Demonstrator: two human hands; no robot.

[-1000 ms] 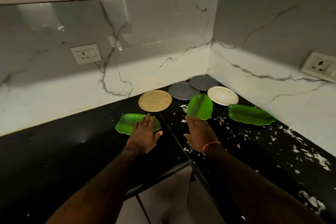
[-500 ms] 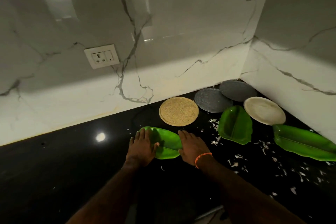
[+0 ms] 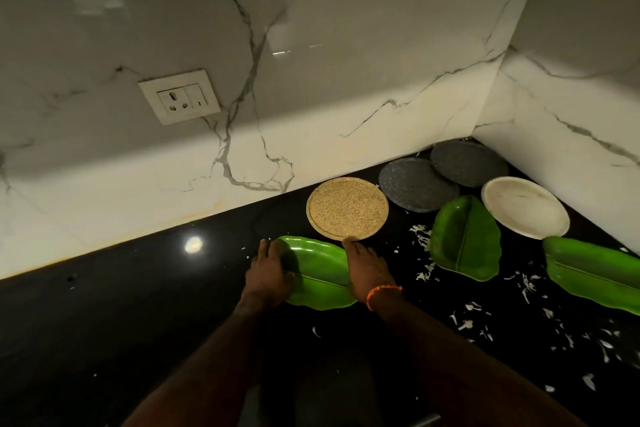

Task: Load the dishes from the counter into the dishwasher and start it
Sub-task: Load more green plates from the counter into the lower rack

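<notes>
A: Where are the hands?

B: Both are on the black table (image 3: 104,322). The left hand (image 3: 268,276) lies at the left edge of a green leaf plate (image 3: 320,274). Its fingers are straight and flat, touching the rim. The right hand (image 3: 367,270) lies at the right edge of the same plate, fingers straight too. An orange band (image 3: 382,293) is on that wrist.

A: Is either hand holding the plate?

B: They press on its two sides. I cannot tell if it is off the table.

A: What other dishes are there?

B: A round tan plate (image 3: 347,209) sits just behind the leaf plate, near the right fingertips. Two gray plates (image 3: 417,184) (image 3: 467,163) sit in the corner, one partly over the other. A white plate (image 3: 524,206) is beside them. Two more green leaf plates (image 3: 465,234) (image 3: 592,270) lie to the right.

A: Anything else?

B: Small white bits (image 3: 465,324) are spread on the table at the right. A wall socket (image 3: 179,101) is on the marble wall.
</notes>
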